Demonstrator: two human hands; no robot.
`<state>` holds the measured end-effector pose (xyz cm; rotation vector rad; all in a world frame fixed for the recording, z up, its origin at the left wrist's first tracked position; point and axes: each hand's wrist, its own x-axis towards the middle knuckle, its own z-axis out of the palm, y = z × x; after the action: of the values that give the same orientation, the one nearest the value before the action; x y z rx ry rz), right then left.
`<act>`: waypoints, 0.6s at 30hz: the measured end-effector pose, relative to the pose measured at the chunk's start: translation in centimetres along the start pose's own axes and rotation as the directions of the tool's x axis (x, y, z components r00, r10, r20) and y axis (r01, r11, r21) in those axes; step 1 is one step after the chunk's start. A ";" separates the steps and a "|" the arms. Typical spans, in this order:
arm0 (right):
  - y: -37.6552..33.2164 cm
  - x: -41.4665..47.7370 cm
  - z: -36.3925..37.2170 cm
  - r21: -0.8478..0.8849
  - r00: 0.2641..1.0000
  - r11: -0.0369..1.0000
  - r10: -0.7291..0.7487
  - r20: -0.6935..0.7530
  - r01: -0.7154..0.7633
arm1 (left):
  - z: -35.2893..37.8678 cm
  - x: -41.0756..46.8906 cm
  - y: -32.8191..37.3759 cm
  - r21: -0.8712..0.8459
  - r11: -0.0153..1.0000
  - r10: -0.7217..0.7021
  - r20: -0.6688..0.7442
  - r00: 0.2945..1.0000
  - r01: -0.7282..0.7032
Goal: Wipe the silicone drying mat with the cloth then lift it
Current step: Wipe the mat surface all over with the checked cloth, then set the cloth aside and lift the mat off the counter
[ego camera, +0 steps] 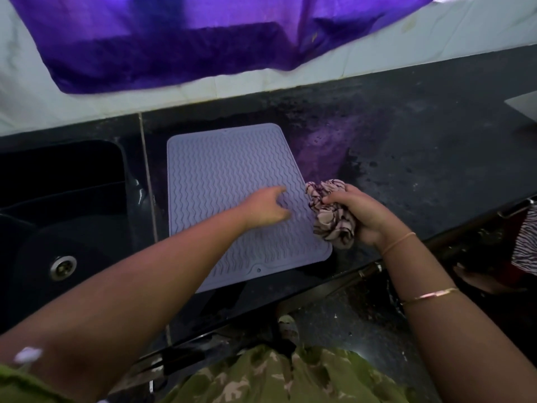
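Mat: pale lilac silicone drying mat (232, 181) with wavy ridges lies flat on the dark counter (421, 135), just right of the sink, long side running away from the person; a small tab notch shows on its near edge
Cloth: striped beige-and-dark cloth (331, 216), bunched up, sits at the mat's right edge, overlapping it near the front right corner
Right hand: right hand (363, 216) is closed around the cloth, fingers curled over the top of the bundle; a thin band circles the wrist, a bangle sits further up the forearm
Left hand: left hand (266, 207) reaches across the mat, fingers loosely spread and blurred, holding nothing; whether the fingertips touch the ridges cannot be told
Sink: black sink (58, 199) to the left of the mat, metal drain (63, 267) visible in the basin
Wall: white tiled wall behind the counter, purple fabric (180, 42) hanging over it, purple tint reflected on the counter beside the mat
Foreground: green patterned garment (276, 376) at the bottom of the frame
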<state>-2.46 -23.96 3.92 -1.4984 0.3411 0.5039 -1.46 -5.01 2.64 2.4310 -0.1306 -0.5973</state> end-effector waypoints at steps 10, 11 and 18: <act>-3.4 1.3 0.4 0.130 0.990 0.991 0.005 0.139 -0.023 | 0.2 1.1 4.5 -0.858 0.466 -0.208 0.128 0.970 0.214; -3.8 1.5 0.1 0.114 0.994 0.993 0.018 0.109 -0.031 | -0.1 1.4 4.8 -0.865 0.459 -0.200 0.123 0.972 0.204; -5.7 3.1 -1.8 0.023 0.997 0.999 -0.050 0.053 0.049 | -0.9 3.4 6.5 -0.830 0.538 -0.111 0.104 0.988 0.148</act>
<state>3.30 -25.40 7.14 -1.4662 0.2658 0.4986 2.32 -10.54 5.87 1.4716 0.2809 -0.5872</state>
